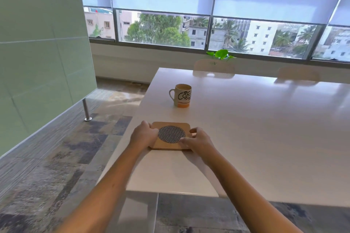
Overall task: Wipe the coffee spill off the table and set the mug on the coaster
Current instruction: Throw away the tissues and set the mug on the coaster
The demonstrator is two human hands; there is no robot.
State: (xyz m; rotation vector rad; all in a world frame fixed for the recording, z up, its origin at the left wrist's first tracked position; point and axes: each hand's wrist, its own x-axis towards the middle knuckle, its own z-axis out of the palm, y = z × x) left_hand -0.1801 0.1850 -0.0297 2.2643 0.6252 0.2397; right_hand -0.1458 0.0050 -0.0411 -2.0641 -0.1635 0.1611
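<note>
A square wooden coaster (pixel 171 135) with a round black-and-white patterned centre lies flat on the white table (pixel 246 138) near its left edge. My left hand (pixel 143 135) grips the coaster's left side. My right hand (pixel 197 141) holds its right side, fingers curled over the near right corner. A white mug (pixel 181 95) with black lettering and an orange base stands upright farther back on the table, handle to the left, apart from both hands. No coffee spill or cloth shows on the table.
Two pale chairs (pixel 214 68) stand at the table's far side, with a small green plant (pixel 221 54) behind them at the window. A glass partition (pixel 43 53) and a metal post (pixel 86 109) stand on the left over patterned floor.
</note>
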